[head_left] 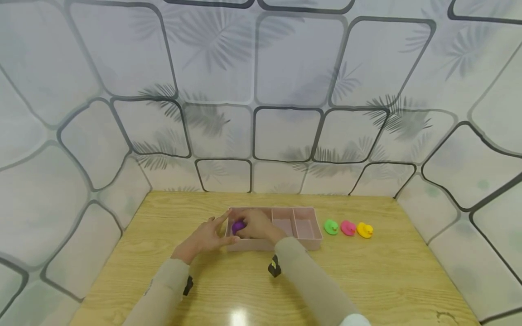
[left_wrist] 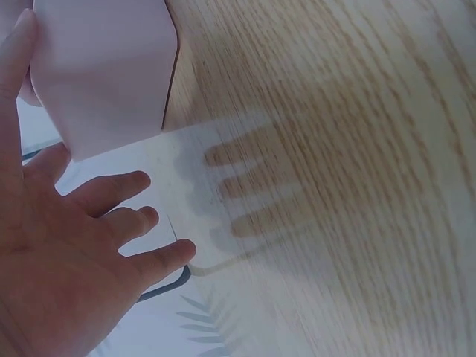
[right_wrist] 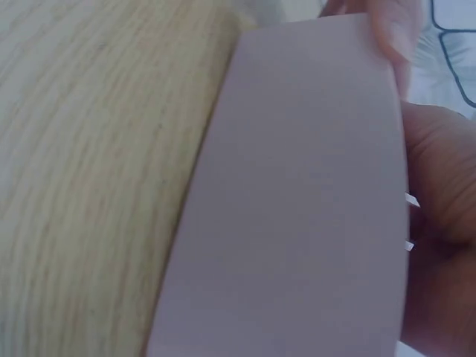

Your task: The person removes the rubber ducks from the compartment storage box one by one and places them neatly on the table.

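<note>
A pink divided box stands on the wooden table. In its left end sits a purple toy duck, partly covered by fingers. My right hand reaches into the box from above and pinches the duck with curled fingers. At the box's left end is my left hand, its fingers spread and its thumb against the front wall. The left wrist view shows this palm beside the box corner. In the right wrist view the box wall hides most of the right hand.
A green duck, a pink duck and a yellow duck stand in a row right of the box. Dividers split the box into compartments. Patterned cloth walls enclose the wooden table at the back and sides.
</note>
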A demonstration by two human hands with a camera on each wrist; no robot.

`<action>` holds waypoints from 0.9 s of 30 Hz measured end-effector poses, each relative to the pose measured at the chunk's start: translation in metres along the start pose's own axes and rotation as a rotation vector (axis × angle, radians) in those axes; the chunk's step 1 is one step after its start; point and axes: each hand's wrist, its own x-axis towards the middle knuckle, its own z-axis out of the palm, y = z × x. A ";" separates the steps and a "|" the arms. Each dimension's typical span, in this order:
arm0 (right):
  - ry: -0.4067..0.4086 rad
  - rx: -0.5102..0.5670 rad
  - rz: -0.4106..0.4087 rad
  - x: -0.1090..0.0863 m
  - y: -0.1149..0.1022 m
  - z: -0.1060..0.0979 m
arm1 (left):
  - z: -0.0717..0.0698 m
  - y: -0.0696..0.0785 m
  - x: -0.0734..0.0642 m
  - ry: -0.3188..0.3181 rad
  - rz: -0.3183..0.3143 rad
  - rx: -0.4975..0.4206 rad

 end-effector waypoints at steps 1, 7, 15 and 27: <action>0.006 0.025 0.004 -0.001 0.000 -0.001 | 0.000 0.000 0.000 0.000 0.000 0.000; 0.027 0.119 0.001 -0.007 -0.007 -0.016 | 0.000 -0.001 0.001 -0.010 -0.017 -0.001; 0.082 0.187 0.037 -0.018 -0.009 -0.037 | 0.001 0.001 0.002 -0.002 -0.016 0.026; 0.220 0.241 0.003 -0.039 0.011 -0.050 | 0.002 0.001 0.003 0.012 -0.006 0.041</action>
